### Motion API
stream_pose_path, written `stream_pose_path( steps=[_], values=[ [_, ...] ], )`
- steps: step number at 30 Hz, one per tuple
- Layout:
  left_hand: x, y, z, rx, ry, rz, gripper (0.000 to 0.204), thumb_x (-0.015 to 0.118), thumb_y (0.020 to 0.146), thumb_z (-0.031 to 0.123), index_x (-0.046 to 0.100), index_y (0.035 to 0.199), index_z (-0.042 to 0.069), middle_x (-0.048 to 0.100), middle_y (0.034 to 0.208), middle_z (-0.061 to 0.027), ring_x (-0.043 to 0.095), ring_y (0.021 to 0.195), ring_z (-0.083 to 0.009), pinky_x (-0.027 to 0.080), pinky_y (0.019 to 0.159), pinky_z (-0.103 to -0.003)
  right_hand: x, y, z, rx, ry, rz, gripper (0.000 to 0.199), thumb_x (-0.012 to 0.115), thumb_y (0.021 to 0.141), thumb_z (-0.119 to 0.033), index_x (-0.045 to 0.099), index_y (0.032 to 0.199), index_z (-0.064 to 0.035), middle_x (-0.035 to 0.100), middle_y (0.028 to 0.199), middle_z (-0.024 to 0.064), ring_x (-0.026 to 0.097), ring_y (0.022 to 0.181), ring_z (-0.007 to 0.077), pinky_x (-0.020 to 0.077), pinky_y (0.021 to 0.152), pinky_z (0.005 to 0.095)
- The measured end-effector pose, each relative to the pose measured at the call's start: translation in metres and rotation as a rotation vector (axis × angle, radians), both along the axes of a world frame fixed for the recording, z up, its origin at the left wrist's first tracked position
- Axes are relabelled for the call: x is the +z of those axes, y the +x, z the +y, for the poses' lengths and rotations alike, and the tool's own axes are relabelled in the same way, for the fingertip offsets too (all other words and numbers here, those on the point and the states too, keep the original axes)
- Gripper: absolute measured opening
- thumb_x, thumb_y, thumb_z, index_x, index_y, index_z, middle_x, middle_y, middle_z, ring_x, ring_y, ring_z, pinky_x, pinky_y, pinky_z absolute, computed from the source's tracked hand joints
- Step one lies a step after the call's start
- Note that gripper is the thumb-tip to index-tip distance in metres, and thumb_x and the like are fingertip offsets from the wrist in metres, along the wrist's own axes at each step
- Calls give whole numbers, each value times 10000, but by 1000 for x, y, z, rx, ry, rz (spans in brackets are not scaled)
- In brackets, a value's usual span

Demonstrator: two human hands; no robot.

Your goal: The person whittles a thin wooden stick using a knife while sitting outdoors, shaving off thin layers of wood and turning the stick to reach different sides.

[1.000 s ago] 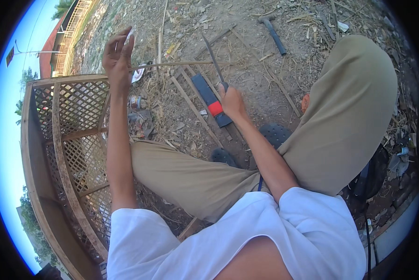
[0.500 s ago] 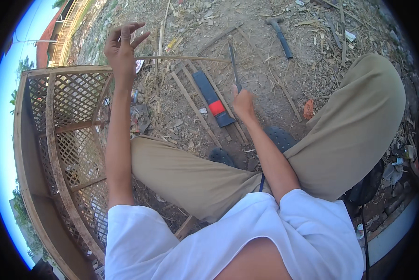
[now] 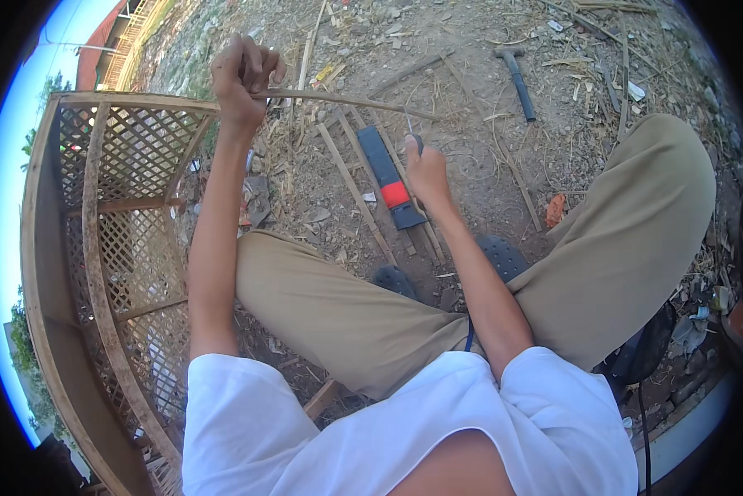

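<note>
A thin wooden strip (image 3: 338, 97) stretches from my left hand (image 3: 241, 87) toward the right, sloping slightly down. The fingers of that hand are curled, and the strip comes out near the base of the thumb. My right hand (image 3: 429, 175) grips a knife (image 3: 418, 142) by its dark handle, the thumb lying along it. The knife's narrow blade points away from me and meets the strip close to its right end; whether it cuts into the wood cannot be made out.
A wooden lattice frame (image 3: 94, 248) stands at my left. On the ground between my feet and the strip lies a black case with a red band (image 3: 394, 195), among several loose slats (image 3: 356, 188). Farther off is a hammer (image 3: 516, 83). Wood scraps and litter are scattered around.
My left fingers, spread before, have curled in. The strip now reaches farther right past the blade. The knife's blade shows shorter, at a different angle. The whole view has shifted slightly.
</note>
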State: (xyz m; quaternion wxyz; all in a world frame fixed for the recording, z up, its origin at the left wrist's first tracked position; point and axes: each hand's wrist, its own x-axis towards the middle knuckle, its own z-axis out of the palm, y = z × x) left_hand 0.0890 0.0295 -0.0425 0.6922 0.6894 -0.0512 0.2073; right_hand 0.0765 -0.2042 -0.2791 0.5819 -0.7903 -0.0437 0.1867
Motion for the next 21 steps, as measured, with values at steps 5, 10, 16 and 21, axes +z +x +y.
stream_pose_path(
  steps=[5,10,16,21],
  values=[
    [-3,4,-4,14,373,-138,514,574,1069,299,535,624,46,393,550,-1,386,542,-114,441,634,-345,114,-20,4,234,403,284,587,486,1070,-418,629,811,89,616,689,329,640,739,530,491,695,558],
    [-2,-3,-15,26,376,-122,475,607,1058,273,608,670,-2,454,562,-7,440,555,-103,466,656,-333,126,-19,-5,328,244,62,602,493,1065,-437,635,811,89,652,769,351,661,821,542,504,756,574],
    [-3,7,-7,-42,220,-92,475,634,1047,254,565,631,35,467,563,-4,466,560,-94,479,658,-304,-24,11,-35,8,-123,272,632,500,1053,-440,691,848,126,673,832,376,677,905,545,518,828,582],
    [-1,7,-28,64,208,-93,539,640,1045,263,446,573,88,456,549,-6,430,544,-94,527,698,-342,24,8,-12,106,22,100,592,506,1059,-397,669,830,124,663,771,349,678,851,526,521,788,567]
  ],
)
